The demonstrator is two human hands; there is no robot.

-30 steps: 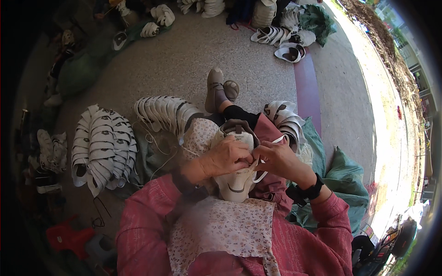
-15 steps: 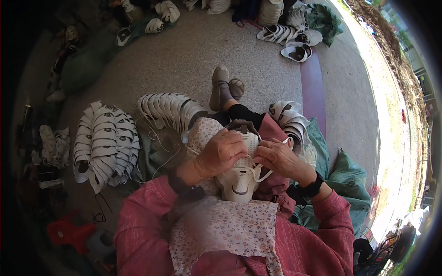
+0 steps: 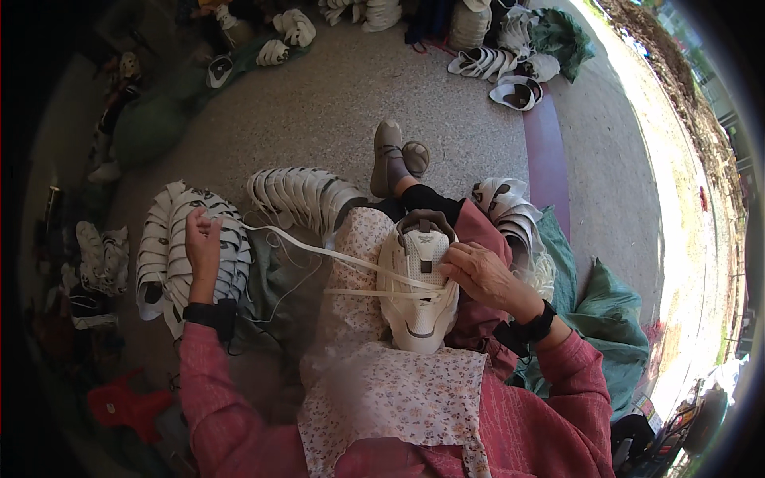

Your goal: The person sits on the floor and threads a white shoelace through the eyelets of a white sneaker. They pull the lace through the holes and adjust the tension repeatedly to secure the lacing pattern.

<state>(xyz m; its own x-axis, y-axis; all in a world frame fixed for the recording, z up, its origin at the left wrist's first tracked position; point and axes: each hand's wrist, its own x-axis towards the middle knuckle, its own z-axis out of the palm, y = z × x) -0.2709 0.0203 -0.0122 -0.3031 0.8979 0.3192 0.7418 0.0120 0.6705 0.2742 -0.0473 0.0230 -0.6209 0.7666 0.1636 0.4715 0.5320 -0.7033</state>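
A white shoe upper [image 3: 419, 320] with a dark collar lies on my lap, its toe toward me. My left hand [image 3: 204, 239] is raised out to the left, its fingers pinched on the end of a white shoelace [image 3: 319, 249]. From there the lace runs taut to the eyelets of the upper. A second strand of it crosses to the left over my flowered apron [image 3: 390, 390]. My right hand [image 3: 481, 274] grips the right edge of the upper beside the tongue, fingers curled; whether it also holds lace there is hidden.
Nested stacks of white shoe uppers stand left [image 3: 195, 239], ahead [image 3: 307, 199] and right [image 3: 506, 209] of my legs. Green sacks [image 3: 610, 319] lie at the right. A red plastic object [image 3: 127, 406] is at lower left. More uppers [image 3: 518, 93] lie farther off.
My left hand has swung from the upper far out to the left, drawing the shoelace out long. My right hand stays at the upper's right edge.
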